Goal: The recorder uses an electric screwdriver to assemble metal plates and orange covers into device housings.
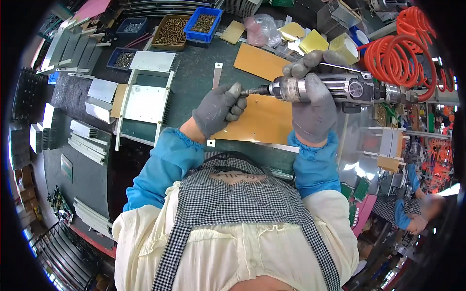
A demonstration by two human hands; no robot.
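My right hand (313, 109), in a grey glove, is wrapped round a silver and black pneumatic screwdriver (357, 88) held level, its bit (256, 90) pointing left. At the bit's tip, the gloved fingers of my left hand (213, 110) are pinched together; whatever small piece they hold is hidden. Beneath both hands lies an orange-brown flat panel (259, 121) with small holes near its edge. A metal bar (217, 74) with a hole at its end sticks out beyond my left hand. Farther back is a second orange-brown panel (257, 60), partly behind the screwdriver.
Bins of screws stand at the back: a blue one (217, 25), a cardboard one (156, 39) and a darker one (112, 59). Finned heat sinks on rails (158, 103) sit at left. A coiled red air hose (388, 60) hangs at right. Another person (412, 216) is at far right.
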